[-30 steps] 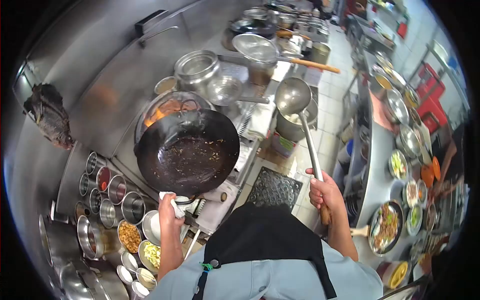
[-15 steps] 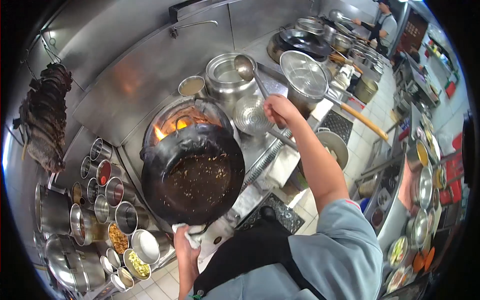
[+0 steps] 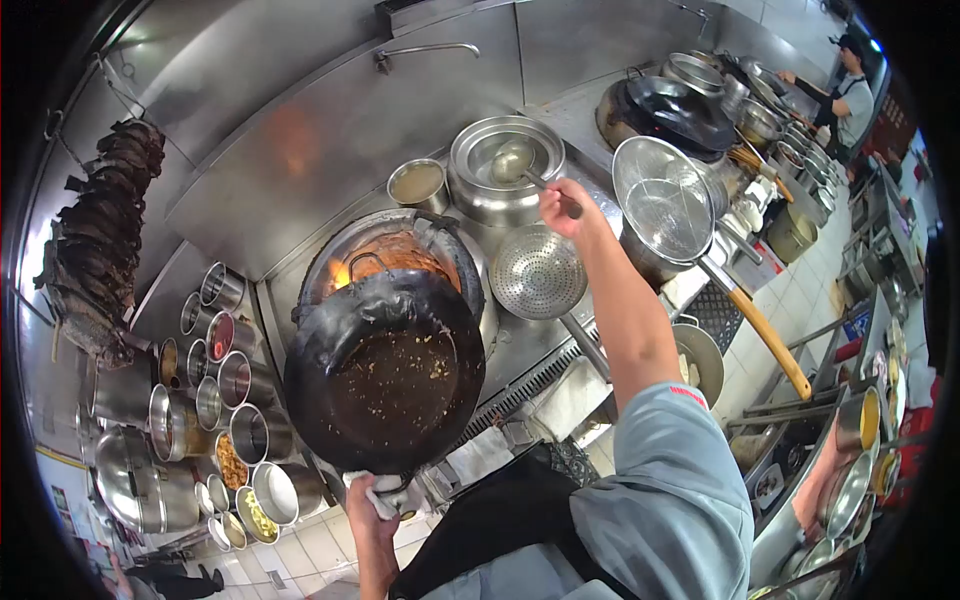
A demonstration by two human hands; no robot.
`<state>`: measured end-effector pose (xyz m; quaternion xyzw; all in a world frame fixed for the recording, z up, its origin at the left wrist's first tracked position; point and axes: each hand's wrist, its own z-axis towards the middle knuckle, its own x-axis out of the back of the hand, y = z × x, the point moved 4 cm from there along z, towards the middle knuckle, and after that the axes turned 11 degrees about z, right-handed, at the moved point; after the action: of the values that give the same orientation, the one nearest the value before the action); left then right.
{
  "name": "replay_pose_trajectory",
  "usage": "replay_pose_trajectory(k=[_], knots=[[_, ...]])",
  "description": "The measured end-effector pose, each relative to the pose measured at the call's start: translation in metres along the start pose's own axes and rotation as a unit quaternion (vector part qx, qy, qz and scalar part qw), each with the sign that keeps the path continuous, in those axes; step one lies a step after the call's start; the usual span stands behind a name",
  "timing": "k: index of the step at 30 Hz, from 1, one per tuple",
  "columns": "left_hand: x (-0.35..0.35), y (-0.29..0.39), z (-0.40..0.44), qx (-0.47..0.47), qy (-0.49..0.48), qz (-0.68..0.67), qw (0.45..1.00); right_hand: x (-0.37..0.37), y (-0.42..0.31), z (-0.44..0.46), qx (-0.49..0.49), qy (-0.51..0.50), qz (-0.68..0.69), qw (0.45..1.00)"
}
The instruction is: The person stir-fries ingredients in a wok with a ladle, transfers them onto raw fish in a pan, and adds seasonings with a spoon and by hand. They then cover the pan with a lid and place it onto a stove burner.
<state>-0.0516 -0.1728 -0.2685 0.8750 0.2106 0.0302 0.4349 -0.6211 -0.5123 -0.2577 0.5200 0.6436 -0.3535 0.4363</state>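
Observation:
My left hand (image 3: 370, 515) is closed at the near edge of a black wok (image 3: 345, 400), gripping its handle through a folded white cloth (image 3: 372, 487). The wok tilts over the burner ring, with brown liquid and pale chopped bits (image 3: 410, 375) inside. My right hand (image 3: 566, 206) is wrapped round the handle of a metal ladle (image 3: 514, 160). The ladle's bowl is at the mouth of a large steel pot (image 3: 505, 207); whether it touches the contents I cannot tell. A perforated skimmer (image 3: 540, 272) lies just below my right hand.
Orange flame (image 3: 341, 274) shows behind the wok. A wire strainer (image 3: 662, 197) with a wooden handle lies right of my forearm. Several steel canisters (image 3: 247, 378) stand at left, below hanging dark meat (image 3: 105, 240). A co-worker (image 3: 850, 100) stands at the far right.
My right hand has lowered the ladle from a raised position into the large pot's mouth, its bowl turning over. The flame looks smaller. My left hand stays on the wok. The view has shifted.

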Motion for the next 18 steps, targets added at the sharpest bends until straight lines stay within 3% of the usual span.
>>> replay_pose_trajectory(k=[4, 7, 12, 14, 18], knots=[[-0.028, -0.003, 0.046, -0.021, -0.062, -0.034, 0.997, -0.011, 0.024, -0.056, -0.066, -0.084, 0.031, 0.994], [-0.055, 0.000, 0.068, -0.018, -0.056, -0.020, 0.998, -0.033, 0.065, -0.115, -0.104, -0.122, 0.058, 0.985], [-0.083, 0.000, 0.100, -0.090, -0.095, -0.051, 0.990, -0.057, 0.162, -0.215, -0.213, -0.126, 0.112, 0.962], [-0.091, -0.004, 0.114, -0.188, -0.100, -0.055, 0.975, -0.051, 0.199, -0.243, -0.239, -0.113, 0.107, 0.959], [-0.102, -0.011, 0.116, -0.153, -0.141, -0.107, 0.972, -0.025, 0.274, -0.252, -0.272, -0.074, 0.101, 0.954]])
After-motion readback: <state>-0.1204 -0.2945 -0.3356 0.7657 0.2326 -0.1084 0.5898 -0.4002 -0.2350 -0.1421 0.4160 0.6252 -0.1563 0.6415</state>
